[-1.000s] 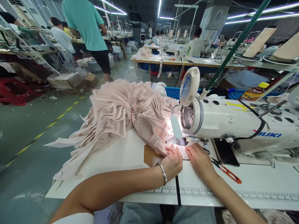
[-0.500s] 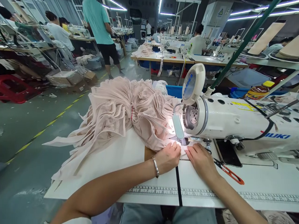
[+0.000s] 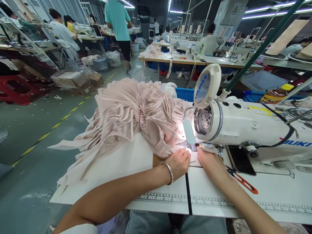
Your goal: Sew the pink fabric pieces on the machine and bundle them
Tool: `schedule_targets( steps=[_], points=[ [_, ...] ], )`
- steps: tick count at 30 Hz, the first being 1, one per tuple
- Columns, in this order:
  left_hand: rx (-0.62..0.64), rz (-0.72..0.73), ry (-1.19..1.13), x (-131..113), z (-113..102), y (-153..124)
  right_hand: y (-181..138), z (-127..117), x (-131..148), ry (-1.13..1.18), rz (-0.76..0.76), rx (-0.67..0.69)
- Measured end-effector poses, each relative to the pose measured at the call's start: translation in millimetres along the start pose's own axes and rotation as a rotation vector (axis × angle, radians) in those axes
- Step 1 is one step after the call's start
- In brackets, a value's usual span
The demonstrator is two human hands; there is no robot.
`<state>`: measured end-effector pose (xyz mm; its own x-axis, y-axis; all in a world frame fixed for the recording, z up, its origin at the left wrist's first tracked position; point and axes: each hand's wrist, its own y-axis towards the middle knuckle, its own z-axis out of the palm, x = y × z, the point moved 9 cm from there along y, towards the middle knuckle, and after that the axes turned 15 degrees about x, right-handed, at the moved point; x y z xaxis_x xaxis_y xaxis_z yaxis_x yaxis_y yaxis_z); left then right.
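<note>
My left hand (image 3: 179, 162), with a silver bangle on the wrist, rests fingers flat on pale pink fabric (image 3: 168, 148) just left of the needle. My right hand (image 3: 209, 161) lies beside it, fingers stretched forward onto the same fabric under the presser foot (image 3: 195, 147) of a white Juki sewing machine (image 3: 243, 125). A lamp on the machine lights the spot. A big heap of pink pleated pieces (image 3: 126, 113) spreads over the white table (image 3: 122, 162) to the left.
Red-handled thread snips (image 3: 243, 182) lie right of my right wrist. A ruler strip (image 3: 207, 203) runs along the table's front edge. A blue bin (image 3: 185, 94) stands behind the heap. Other workers and sewing tables fill the background; an aisle lies to the left.
Both hands have slid forward toward the needle, pushing the fabric under the presser foot. A person in a teal shirt has walked farther away down the aisle.
</note>
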<state>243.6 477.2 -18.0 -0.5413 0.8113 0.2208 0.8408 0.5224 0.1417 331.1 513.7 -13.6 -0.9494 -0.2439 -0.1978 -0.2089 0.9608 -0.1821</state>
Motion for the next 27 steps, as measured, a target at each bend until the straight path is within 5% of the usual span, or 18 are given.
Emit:
schedule_targets(
  steps=[3,9,12,17,27],
  points=[
    [0.008,0.003,-0.047,6,3,1,9,5,7,0.070,0.015,0.074],
    [-0.030,-0.166,-0.318,31,8,-5,0,6,8,0.212,0.066,-0.134],
    [-0.126,-0.087,-0.421,19,-6,-11,-4,8,5,0.290,0.051,-0.152],
    [-0.087,-0.018,-0.213,-5,-14,-12,-5,8,0,0.395,0.045,-0.126],
    [-0.017,-0.041,-0.082,-5,-5,-3,-2,11,-7,0.601,0.029,-0.045]
  ],
)
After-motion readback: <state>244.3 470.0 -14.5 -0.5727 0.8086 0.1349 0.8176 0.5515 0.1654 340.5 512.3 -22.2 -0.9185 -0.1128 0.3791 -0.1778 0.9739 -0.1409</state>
